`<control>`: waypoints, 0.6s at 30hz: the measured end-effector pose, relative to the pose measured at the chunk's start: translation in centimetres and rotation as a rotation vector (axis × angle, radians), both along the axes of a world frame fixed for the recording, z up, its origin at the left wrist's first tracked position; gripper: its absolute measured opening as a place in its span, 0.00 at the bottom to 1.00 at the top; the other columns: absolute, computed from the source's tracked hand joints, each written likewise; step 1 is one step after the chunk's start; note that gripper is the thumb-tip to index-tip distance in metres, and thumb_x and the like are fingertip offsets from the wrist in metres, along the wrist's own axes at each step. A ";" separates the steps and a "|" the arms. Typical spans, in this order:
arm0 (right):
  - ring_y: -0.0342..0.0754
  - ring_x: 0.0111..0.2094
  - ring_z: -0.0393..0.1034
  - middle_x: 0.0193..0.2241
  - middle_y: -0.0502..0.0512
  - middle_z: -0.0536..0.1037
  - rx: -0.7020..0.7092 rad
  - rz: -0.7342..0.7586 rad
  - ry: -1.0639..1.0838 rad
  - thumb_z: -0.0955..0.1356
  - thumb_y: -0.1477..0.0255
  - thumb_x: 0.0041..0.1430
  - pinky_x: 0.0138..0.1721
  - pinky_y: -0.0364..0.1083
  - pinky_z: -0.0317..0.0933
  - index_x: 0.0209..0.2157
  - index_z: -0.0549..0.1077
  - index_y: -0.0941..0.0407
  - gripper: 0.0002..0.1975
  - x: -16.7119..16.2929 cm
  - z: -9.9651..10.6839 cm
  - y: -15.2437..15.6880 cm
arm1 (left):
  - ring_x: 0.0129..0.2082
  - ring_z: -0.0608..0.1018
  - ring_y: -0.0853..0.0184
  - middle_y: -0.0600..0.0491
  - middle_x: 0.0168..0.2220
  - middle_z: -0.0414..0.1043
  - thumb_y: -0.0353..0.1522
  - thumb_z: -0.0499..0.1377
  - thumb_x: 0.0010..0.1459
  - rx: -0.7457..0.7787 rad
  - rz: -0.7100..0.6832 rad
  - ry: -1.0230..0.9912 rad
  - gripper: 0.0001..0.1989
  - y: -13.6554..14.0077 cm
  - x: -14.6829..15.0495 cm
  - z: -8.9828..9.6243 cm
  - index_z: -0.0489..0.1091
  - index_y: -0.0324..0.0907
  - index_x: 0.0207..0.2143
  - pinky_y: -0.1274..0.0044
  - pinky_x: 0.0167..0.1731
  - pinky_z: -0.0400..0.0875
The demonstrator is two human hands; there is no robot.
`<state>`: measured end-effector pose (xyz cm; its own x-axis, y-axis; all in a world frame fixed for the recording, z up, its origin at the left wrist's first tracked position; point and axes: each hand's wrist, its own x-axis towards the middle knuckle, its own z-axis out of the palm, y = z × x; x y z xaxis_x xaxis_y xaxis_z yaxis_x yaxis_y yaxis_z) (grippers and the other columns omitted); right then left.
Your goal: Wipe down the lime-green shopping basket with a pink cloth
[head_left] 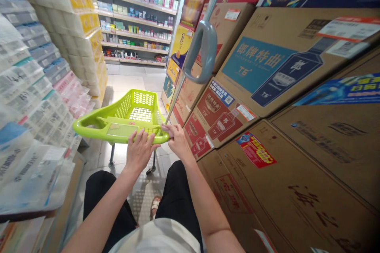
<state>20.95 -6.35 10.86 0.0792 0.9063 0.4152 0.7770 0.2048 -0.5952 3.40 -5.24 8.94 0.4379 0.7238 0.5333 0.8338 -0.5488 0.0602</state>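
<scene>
Left hand (139,148) holds the green cart (133,120) at its near bar; right hand (177,138) grips its right corner. I'd push evenly, clear of cartons (264,71) at right.

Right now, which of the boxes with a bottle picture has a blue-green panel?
The big brown box with T6 on its blue-green panel and a dark-blue bottle picture. The bottle boxes lower down have reddish-brown print instead.
</scene>
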 end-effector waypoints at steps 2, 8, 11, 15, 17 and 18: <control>0.51 0.48 0.64 0.44 0.56 0.69 0.022 -0.051 -0.027 0.60 0.89 0.43 0.53 0.51 0.60 0.50 0.73 0.51 0.34 -0.2 -0.2 -0.3 | 0.59 0.65 0.55 0.44 0.46 0.73 0.42 0.51 0.63 0.017 0.022 0.017 0.19 -0.1 0.6 -0.1 0.67 0.44 0.52 0.61 0.58 0.53; 0.52 0.47 0.62 0.44 0.56 0.69 0.008 -0.089 0.010 0.60 0.88 0.43 0.52 0.52 0.62 0.52 0.72 0.50 0.34 -0.9 -0.3 -1.8 | 0.58 0.65 0.54 0.44 0.46 0.72 0.42 0.52 0.63 0.033 0.057 0.026 0.19 -0.7 1.1 -0.1 0.67 0.44 0.52 0.60 0.58 0.53; 0.53 0.48 0.61 0.46 0.58 0.69 0.029 -0.092 -0.038 0.60 0.89 0.44 0.52 0.54 0.61 0.52 0.71 0.52 0.34 -1.8 0.4 -2.3 | 0.58 0.65 0.53 0.43 0.45 0.72 0.42 0.52 0.63 0.032 0.075 0.002 0.19 -0.8 1.4 -0.1 0.67 0.43 0.51 0.60 0.57 0.54; 0.54 0.47 0.60 0.47 0.58 0.69 0.031 -0.099 -0.097 0.60 0.89 0.47 0.52 0.53 0.62 0.52 0.71 0.50 0.33 -2.4 1.0 -2.1 | 0.58 0.65 0.52 0.42 0.45 0.72 0.42 0.50 0.63 0.023 0.084 -0.011 0.21 -0.7 1.8 -0.3 0.67 0.41 0.53 0.58 0.57 0.53; 0.54 0.46 0.61 0.44 0.59 0.69 0.003 -0.175 -0.088 0.59 0.89 0.48 0.50 0.53 0.63 0.53 0.71 0.50 0.33 -2.5 1.0 -1.7 | 0.58 0.65 0.51 0.40 0.46 0.72 0.42 0.49 0.64 0.019 0.080 -0.026 0.23 -0.6 1.9 -0.5 0.64 0.39 0.56 0.58 0.58 0.52; 0.54 0.46 0.61 0.44 0.59 0.69 -0.005 -0.208 -0.080 0.59 0.89 0.49 0.50 0.53 0.63 0.53 0.70 0.51 0.33 -2.6 1.0 -1.6 | 0.59 0.64 0.50 0.40 0.46 0.72 0.42 0.49 0.64 0.022 0.073 -0.038 0.24 -0.5 1.9 -0.6 0.63 0.37 0.57 0.58 0.58 0.52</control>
